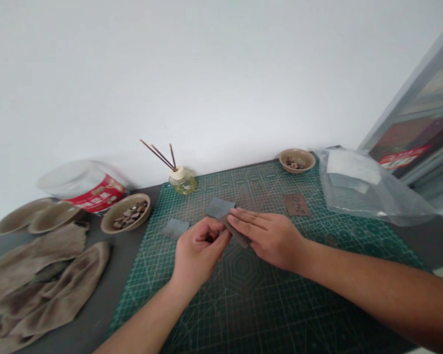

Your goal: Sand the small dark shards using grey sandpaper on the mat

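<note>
My left hand is closed in a pinch near the middle of the green cutting mat. What its fingertips hold is hidden. My right hand meets it there, fingers straight and pressed together over a brown-grey piece of sandpaper. The fingertips of both hands touch or nearly touch. Just beyond them lies a grey sandpaper square. Another grey square rests left of my left hand. A brown sandpaper piece, marked 240, lies beyond my right hand.
At left stand a bowl of stones, stacked bowls, a red-labelled tub and a crumpled brown cloth. A reed diffuser stands at the back. Back right hold a small bowl and a plastic bag.
</note>
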A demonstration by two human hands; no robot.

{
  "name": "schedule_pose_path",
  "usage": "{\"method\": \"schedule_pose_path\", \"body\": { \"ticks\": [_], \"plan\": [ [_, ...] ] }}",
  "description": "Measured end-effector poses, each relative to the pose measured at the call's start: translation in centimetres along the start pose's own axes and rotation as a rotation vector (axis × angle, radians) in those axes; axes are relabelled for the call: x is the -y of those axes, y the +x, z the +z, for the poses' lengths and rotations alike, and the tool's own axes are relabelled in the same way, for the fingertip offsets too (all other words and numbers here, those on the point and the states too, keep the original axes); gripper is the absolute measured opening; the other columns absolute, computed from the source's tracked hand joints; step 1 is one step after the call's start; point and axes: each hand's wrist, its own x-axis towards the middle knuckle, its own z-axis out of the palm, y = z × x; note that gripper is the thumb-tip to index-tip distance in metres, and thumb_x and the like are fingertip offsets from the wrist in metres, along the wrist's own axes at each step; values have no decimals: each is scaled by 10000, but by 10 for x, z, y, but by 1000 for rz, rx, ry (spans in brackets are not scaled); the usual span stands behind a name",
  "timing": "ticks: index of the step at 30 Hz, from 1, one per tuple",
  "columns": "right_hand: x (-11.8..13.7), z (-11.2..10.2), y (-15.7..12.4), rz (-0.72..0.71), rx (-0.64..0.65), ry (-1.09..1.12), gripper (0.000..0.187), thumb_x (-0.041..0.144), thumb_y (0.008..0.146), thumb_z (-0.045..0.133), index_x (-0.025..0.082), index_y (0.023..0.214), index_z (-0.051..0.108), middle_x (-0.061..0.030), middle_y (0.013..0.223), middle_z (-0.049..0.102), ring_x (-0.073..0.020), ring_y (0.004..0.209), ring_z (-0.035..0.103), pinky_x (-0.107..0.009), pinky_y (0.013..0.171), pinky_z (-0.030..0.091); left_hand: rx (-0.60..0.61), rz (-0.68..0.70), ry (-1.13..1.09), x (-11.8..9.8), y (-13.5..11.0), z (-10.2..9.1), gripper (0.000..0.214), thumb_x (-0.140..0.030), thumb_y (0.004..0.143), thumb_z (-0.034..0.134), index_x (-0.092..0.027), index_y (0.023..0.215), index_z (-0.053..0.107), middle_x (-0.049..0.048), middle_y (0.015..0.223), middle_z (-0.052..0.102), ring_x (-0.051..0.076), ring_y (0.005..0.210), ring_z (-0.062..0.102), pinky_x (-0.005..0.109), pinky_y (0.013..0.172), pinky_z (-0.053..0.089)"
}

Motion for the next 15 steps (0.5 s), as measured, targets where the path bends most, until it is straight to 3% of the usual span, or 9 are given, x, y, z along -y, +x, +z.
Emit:
{"method": "schedule_pose_path", "body": {
  "ticks": [11,15],
  "plan": [
    [3,-1,1,-22,-8,24,468,101,898,453,85,1362,512,-142,1397,536,-185,1298,511,-324,1079,454,34,41,19,2,-1,-1,179,-189,793,642,-197,652,533,-61,484,519,100,434,511,205,445,398],
    [-4,0,2,137,1,32,481,82,882,473,137,1355,535,-119,1344,589,-190,1208,596,-335,1014,513,5,24,-49,-1,-1,2,104,-248,822,662,-186,779,590,-62,505,548,90,388,503,204,406,381]
  ]
}}
